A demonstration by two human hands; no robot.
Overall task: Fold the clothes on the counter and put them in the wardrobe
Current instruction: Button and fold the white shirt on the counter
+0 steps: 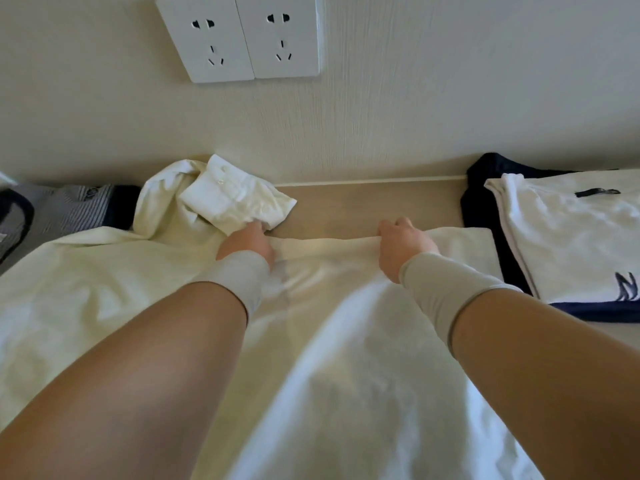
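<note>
On counter (363, 206), one shirt (332, 358), two hands.

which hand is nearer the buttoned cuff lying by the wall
Left. The left hand sits right at the buttoned cuff, touching its near edge. The right hand grips the white shirt farther along, apart from it.

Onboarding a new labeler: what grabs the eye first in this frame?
Two forearms reach in from the bottom, the left hand and right hand gripping the far edge of a white shirt spread over the counter. Next, the twin wall sockets at top, then the white and navy garment at right.
</note>
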